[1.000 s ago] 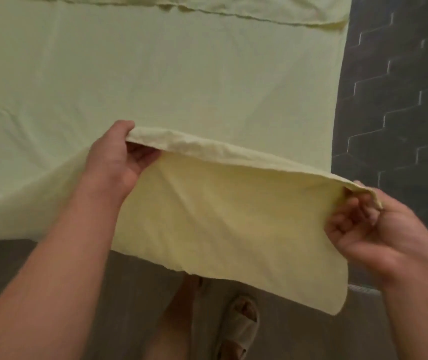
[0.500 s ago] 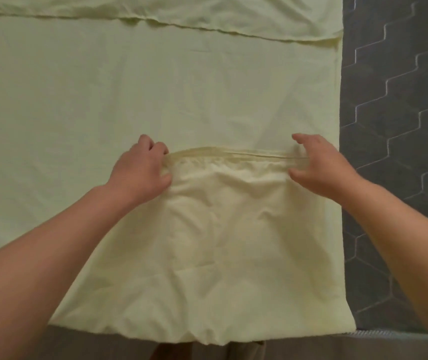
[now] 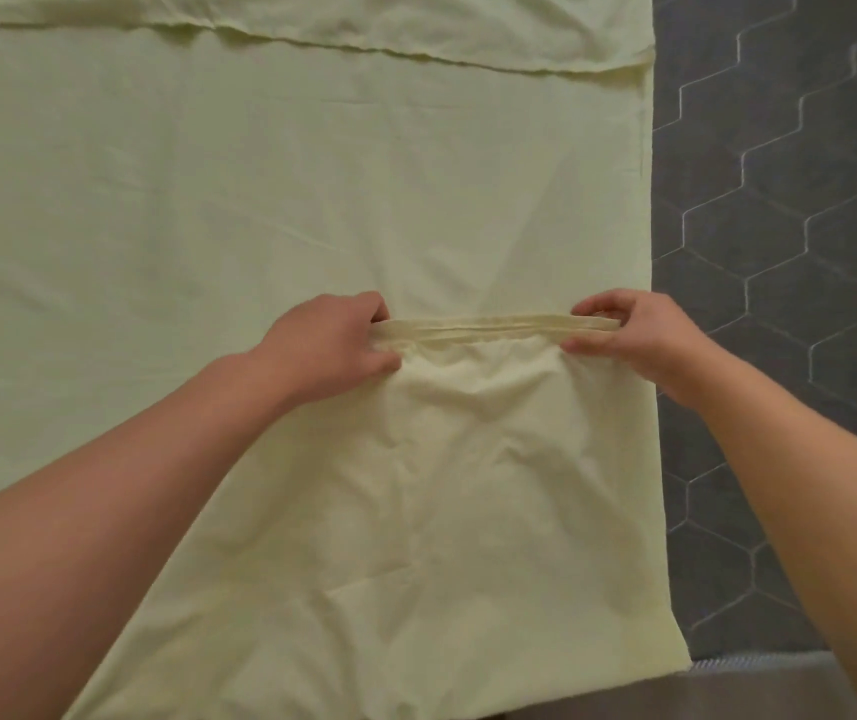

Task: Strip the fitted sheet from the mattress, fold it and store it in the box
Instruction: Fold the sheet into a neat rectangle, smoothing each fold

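Observation:
The pale yellow-green fitted sheet lies spread flat over the dark grey mattress. Its near edge is folded up over itself, and the gathered hem forms a taut band between my hands. My left hand pinches the left end of that hem, fingers curled over it. The right end is held between thumb and fingers of my right hand. Another folded edge of the sheet runs across the top of the view. No box is in view.
The mattress top with a hexagon quilting pattern is bare along the right side. Its near edge shows at the bottom right, with darker floor below it.
My hands carried the sheet's near edge forward from in front of my body and laid it over the spread sheet. They have drawn closer together, and the hem between them is pulled straight.

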